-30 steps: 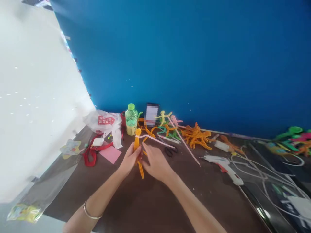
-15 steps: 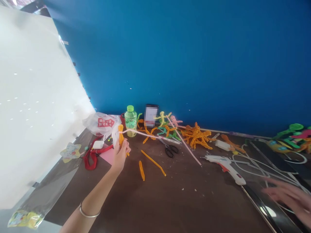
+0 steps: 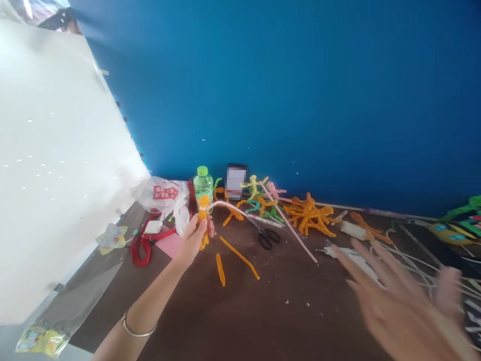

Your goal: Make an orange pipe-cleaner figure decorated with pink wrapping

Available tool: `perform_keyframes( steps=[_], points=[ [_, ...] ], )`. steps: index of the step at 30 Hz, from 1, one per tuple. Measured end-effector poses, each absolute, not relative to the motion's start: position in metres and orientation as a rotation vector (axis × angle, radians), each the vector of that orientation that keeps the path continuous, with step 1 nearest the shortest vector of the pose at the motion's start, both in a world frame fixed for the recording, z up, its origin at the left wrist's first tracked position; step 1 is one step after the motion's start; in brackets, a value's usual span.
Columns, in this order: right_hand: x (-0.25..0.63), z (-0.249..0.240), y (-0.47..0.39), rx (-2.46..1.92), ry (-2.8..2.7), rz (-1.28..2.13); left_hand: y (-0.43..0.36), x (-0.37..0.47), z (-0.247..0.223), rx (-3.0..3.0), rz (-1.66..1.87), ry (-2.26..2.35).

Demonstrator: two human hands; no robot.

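My left hand (image 3: 195, 238) is closed around an orange fuzzy-wire figure (image 3: 204, 205), held upright in front of the green-capped bottle (image 3: 203, 184). From the figure's neck a pale pink wire (image 3: 229, 205) runs out to the right. My right hand (image 3: 402, 296), smeared by motion, has its fingers spread and holds nothing; it covers part of the white glue gun (image 3: 356, 260). Below and right of my left hand lie a long orange wire (image 3: 239, 257) and a short folded one (image 3: 220, 269).
Black-handled scissors (image 3: 267, 238), a second pink wire (image 3: 289, 223) and a pile of orange twisted wires (image 3: 310, 215) lie mid-table. Red scissors (image 3: 142, 250) and a plastic bag (image 3: 160, 193) are at left. Small figures and a phone (image 3: 236, 181) stand by the blue wall.
My left hand has moved right with the orange figure, now in front of the bottle. My right hand has come in from the right edge, over the glue gun. The view has shifted slightly.
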State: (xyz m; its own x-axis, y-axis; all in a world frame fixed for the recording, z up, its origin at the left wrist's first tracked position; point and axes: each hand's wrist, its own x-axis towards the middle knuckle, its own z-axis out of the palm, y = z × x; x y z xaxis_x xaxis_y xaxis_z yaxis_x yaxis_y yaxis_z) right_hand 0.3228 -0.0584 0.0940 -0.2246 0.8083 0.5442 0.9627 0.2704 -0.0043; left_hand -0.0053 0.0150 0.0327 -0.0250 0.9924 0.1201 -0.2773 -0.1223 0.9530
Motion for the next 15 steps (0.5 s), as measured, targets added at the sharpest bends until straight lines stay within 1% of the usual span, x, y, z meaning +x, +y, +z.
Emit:
perform_keyframes(
  steps=[2, 4, 8, 12, 14, 15],
  points=[
    [0.283, 0.094, -0.035, -1.462, -2.262, -0.391, 0.012, 0.0, 0.037, 1.077, 1.378, 0.893],
    [0.242, 0.095, -0.012, -1.289, -2.386, -0.226, 0.008, 0.006, 0.042, 1.052, 1.35, 0.866],
    [0.18, 0.098, 0.026, -1.054, -2.343, 0.068, 0.006, 0.013, 0.05, 1.011, 1.329, 0.809],
    [0.158, 0.101, 0.05, -0.97, -2.204, 0.474, 0.012, 0.012, 0.06, 0.97, 1.329, 0.751],
    [0.158, 0.104, 0.054, -0.969, -2.169, 0.587, 0.018, 0.012, 0.064, 0.952, 1.355, 0.797],
    [0.159, 0.105, 0.055, -0.977, -2.171, 0.592, 0.021, 0.012, 0.066, 0.957, 1.373, 0.825]
  ],
)
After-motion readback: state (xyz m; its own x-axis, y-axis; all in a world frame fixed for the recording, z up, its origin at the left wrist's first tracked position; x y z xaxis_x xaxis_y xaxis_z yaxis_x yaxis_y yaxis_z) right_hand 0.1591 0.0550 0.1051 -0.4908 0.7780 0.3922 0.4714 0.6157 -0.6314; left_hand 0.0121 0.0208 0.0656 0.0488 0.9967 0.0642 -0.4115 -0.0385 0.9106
